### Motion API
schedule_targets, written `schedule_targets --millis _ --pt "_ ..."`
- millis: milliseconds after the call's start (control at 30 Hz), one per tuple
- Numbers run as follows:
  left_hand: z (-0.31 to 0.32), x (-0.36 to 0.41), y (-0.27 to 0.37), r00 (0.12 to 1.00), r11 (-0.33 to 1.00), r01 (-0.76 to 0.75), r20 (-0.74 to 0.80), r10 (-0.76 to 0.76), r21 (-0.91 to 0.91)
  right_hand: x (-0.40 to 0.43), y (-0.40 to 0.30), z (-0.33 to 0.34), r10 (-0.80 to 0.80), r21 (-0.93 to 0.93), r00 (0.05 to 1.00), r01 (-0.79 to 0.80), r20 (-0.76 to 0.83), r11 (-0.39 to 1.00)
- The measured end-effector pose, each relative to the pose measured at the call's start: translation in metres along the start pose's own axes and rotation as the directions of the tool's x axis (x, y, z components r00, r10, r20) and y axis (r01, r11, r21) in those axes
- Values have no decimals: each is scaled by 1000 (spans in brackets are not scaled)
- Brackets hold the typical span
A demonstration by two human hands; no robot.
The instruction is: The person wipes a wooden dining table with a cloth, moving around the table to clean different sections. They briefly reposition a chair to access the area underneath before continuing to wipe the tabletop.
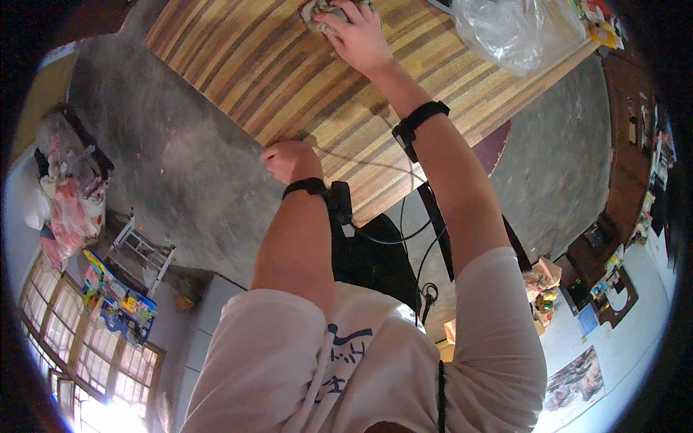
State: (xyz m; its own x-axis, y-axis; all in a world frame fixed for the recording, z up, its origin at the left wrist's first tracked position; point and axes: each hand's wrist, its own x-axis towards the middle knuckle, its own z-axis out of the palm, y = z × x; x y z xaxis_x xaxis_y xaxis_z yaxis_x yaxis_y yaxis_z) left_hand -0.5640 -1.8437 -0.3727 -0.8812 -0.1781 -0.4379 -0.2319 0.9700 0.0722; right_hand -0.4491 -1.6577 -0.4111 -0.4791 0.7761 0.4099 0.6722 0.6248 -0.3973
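Observation:
At the top of the view my right hand (358, 38) presses on a crumpled greyish cloth (314, 15), fingers bent over it. The cloth lies on a table top of striped wood (243, 70), partly cut off by the picture's rim. My left hand (295, 161) is at the table's near left edge with its fingers curled. Its palm side is hidden, so whether it grips the edge does not show. Black straps circle both wrists; a small dark device (340, 201) sits at the left one.
A clear plastic bag (514, 32) rests at the table's right, beside colourful packets (603, 30). Black cables (400, 238) hang near my lap. A metal folding ladder (143, 246) stands at left, near bagged goods (76, 211). Dark wooden furniture (622, 178) lines the right side.

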Motion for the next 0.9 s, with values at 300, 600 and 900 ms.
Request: schedule_targets --millis 300,600,900 --pt "79 80 -47 969 915 -225 -20 245 334 -97 35 -64 57 -29 998 -56 17 998" --pt "163 224 -101 911 817 -370 2 412 443 -178 75 -136 320 -45 946 -322 -60 946" --pt "39 33 -10 985 986 125 -105 -136 -109 -181 64 -132 447 -163 886 -462 -123 872"
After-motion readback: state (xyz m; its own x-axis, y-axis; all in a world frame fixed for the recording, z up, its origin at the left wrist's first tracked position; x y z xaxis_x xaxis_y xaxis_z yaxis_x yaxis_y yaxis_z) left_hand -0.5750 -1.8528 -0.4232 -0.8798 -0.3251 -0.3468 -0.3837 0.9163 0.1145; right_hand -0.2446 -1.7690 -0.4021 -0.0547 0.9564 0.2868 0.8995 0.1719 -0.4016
